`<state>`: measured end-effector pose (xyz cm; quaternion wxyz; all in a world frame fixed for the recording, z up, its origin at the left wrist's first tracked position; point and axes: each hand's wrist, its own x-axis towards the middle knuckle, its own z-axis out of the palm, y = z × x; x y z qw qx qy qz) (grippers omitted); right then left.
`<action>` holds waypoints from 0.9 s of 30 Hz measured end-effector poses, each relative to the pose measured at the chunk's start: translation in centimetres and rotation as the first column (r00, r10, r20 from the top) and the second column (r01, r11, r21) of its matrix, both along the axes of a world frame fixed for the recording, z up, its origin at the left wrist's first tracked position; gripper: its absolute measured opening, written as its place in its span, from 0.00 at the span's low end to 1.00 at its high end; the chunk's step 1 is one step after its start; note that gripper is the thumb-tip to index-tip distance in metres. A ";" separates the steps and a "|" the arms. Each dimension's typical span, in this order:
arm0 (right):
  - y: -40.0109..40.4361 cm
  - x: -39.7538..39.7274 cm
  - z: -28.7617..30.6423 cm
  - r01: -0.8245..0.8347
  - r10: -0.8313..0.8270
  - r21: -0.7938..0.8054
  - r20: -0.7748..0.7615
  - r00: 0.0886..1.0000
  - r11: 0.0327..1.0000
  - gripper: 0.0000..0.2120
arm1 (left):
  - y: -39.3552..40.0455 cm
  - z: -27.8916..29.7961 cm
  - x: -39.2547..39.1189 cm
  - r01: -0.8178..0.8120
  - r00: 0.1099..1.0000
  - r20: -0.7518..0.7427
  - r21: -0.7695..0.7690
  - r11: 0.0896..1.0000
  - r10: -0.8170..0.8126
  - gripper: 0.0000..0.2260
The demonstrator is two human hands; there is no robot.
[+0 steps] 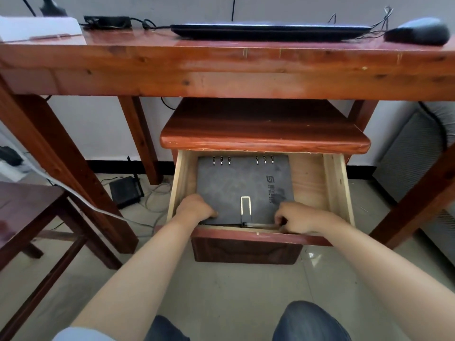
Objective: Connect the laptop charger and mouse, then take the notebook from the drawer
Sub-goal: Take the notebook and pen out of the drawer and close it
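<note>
A grey ring-bound notebook (243,185) lies flat in the pulled-out wooden drawer (336,183) of a small cabinet under the desk. My left hand (195,207) grips the notebook's near left corner, fingers curled under its edge. My right hand (299,217) holds the near right edge, next to a pen at the drawer front. On the desk (221,70) above, the closed black laptop (270,32) has a cable running left to the charger brick (107,22). The black mouse (417,32) sits at the right, its thin wire leading toward the laptop.
A dark wooden chair (32,217) stands at the left. A black router (125,191) and loose cables lie on the tiled floor under the desk. A grey appliance (413,168) stands at the right. White paper (39,28) rests on the desk's left end.
</note>
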<state>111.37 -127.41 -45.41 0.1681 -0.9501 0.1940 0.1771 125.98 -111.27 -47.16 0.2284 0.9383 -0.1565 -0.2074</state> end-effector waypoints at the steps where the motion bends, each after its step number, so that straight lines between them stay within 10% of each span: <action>1: -0.3 -0.1 0.1 0.054 -0.053 -0.002 0.063 0.997 0.999 0.10 | 0.0 -0.1 0.0 0.002 1.000 -0.001 0.004 1.000 -0.002 0.16; 9: -0.7 1.4 -1.7 0.602 -0.652 0.259 0.210 0.728 0.755 0.15 | -1.1 -0.7 -0.4 0.077 0.988 0.124 0.115 0.990 -0.092 0.18; 16: -1.0 0.3 0.5 0.511 -0.862 0.775 0.083 0.500 0.371 0.20 | -0.7 -0.1 -0.7 0.034 0.999 -0.002 -0.020 0.999 -0.034 0.48; 21: 0.8 -1.0 3.0 0.399 -0.839 0.849 0.093 0.536 0.348 0.06 | -0.1 1.6 -2.4 0.209 0.977 0.034 0.067 0.976 -0.212 0.50; 27: 2.4 -3.1 3.9 0.281 -0.874 0.958 -0.090 0.477 0.054 0.11 | 3.8 5.5 -4.2 0.652 0.514 0.556 0.241 0.718 -0.653 0.35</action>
